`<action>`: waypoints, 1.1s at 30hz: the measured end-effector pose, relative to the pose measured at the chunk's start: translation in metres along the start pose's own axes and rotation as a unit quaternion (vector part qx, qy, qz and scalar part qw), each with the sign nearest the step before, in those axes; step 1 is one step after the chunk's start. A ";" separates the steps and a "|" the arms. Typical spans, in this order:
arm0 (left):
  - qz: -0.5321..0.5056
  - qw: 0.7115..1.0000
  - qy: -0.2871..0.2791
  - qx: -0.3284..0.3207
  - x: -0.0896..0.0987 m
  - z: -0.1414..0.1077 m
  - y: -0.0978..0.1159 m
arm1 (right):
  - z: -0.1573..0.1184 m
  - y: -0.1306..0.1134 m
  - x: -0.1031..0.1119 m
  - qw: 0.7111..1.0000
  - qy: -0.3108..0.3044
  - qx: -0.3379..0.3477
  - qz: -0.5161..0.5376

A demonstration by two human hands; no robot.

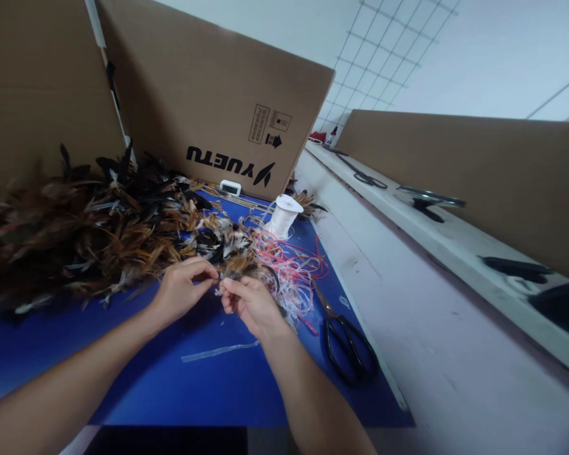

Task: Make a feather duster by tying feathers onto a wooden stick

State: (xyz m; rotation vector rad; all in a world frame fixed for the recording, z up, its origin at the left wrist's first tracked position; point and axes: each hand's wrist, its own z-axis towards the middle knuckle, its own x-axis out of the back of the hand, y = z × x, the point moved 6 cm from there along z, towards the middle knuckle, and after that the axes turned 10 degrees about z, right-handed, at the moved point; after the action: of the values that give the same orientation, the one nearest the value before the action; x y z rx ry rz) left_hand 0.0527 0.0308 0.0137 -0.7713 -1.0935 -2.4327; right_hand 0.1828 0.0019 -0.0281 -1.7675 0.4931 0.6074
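My right hand (pixel 250 302) pinches a small bunch of brown feathers (pixel 239 265) by its quill ends, the tips pointing away from me. Close against it, my left hand (pixel 184 287) is closed with thumb and forefinger together at the quill ends; what sits between those fingertips is too small to make out. A heap of brown, black and white feathers (pixel 123 234) spreads to the left and behind my hands. Just right of my right hand lies a tangle of pink and white ribbon strands (pixel 296 278). A clear flat strip (pixel 218 352) lies below my hands.
Black-handled scissors (pixel 348 344) lie at the right of the blue table (pixel 180 398). A white spool (pixel 283 218) and a small white digital display (pixel 230 188) stand at the back before a cardboard box (pixel 208 82). Along the right, a ledge (pixel 408 221) holds more tools.
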 end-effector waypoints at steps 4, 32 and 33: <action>-0.009 1.000 0.005 0.015 0.002 0.001 -0.002 | 0.001 -0.001 0.001 1.000 -0.013 -0.004 0.000; 0.097 0.987 -0.050 -0.118 -0.002 -0.001 0.014 | 0.003 -0.002 0.006 1.000 -0.008 -0.022 -0.014; 0.078 0.991 -0.049 -0.093 -0.002 0.000 0.014 | 0.002 -0.002 0.006 1.000 -0.007 -0.024 -0.013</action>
State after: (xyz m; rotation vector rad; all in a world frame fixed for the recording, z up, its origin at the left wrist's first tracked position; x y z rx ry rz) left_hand 0.0617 0.0223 0.0198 -1.0046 -0.8141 -2.4073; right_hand 0.1886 0.0047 -0.0310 -1.8103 0.4477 0.6174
